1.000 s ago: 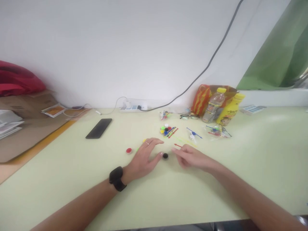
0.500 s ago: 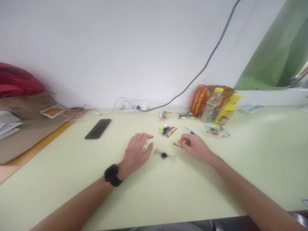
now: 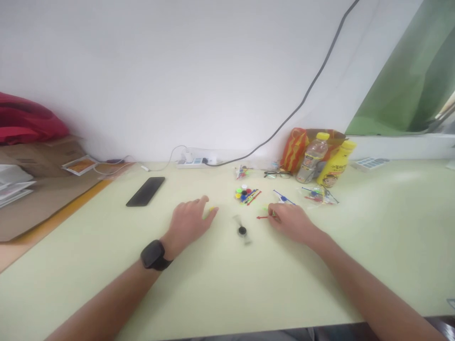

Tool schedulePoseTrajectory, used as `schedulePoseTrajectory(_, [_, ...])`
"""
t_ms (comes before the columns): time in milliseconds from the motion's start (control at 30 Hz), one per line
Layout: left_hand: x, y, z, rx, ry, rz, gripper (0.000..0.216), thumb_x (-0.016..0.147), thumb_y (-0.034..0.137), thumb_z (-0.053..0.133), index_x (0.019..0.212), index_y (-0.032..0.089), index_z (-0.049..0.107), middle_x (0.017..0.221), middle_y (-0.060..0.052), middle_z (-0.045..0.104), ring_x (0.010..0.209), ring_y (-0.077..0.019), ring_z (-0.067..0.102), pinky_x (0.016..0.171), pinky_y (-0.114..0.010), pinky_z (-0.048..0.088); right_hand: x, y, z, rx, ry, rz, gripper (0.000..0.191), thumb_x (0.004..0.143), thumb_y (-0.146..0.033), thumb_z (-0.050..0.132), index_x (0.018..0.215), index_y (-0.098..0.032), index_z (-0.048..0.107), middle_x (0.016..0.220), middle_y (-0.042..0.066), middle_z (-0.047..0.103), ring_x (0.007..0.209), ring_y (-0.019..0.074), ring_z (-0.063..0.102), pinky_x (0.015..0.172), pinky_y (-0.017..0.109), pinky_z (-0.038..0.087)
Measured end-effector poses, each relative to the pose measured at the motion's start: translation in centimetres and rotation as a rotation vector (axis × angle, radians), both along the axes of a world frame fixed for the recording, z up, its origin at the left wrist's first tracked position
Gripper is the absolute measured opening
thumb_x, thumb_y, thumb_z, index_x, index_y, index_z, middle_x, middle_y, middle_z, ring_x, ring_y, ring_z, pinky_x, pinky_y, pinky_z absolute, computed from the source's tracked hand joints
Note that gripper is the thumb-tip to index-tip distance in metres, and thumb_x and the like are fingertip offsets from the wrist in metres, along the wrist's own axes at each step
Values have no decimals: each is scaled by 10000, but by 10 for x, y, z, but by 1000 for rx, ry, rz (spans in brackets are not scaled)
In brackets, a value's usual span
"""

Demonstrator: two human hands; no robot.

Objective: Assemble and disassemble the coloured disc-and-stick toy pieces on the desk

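Note:
My left hand is open over the table, thumb and index finger apart. A small yellow piece shows beside the thumb tip; the rest of it is hidden. Between my hands stands a spinner with a black round centre, its pointer smeared by motion. My right hand is closed, fingers curled at the tail of a red arrow pointer. What the fingertips hold, if anything, is hidden. Just beyond that hand lies a blue arrow spinner. A bit of yellow-green shows by its knuckles.
Coloured round caps and loose arrow pointers lie mid-table. Behind are bagged parts, eyeglasses and a power strip. Bottles, a striped bag and another parts bag stand right; a phone lies left.
My left hand has moved left, away from the black-centred spinner, uncovering the yellow piece. That spinner's blurred pointer has turned. The red arrow has swung level beside my right hand.

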State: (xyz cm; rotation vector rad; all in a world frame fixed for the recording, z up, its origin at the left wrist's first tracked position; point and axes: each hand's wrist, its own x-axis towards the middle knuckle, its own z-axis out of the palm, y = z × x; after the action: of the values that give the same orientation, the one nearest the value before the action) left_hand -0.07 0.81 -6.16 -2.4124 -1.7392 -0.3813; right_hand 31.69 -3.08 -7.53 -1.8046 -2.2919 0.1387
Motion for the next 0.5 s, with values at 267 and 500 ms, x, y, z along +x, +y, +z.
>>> schedulePoseTrajectory(267, [-44, 24, 32, -273, 40, 168, 654, 961, 714, 344, 571, 217, 514, 682, -84, 672, 669, -271, 633, 617, -339, 354, 1, 3, -3, -2, 6, -41, 181, 973, -198, 510, 797, -214, 549, 794, 39, 685, 725, 192, 579, 614, 312, 262])
schedulePoseTrajectory(500, [-56, 24, 17, -413, 28, 29, 373, 864, 573, 569, 696, 242, 614, 772, -74, 704, 673, -261, 624, 616, -336, 355, -1, 3, -4, 35, 5, -74, 128, 958, -174, 505, 845, -219, 546, 840, 34, 693, 732, 189, 579, 605, 313, 245])
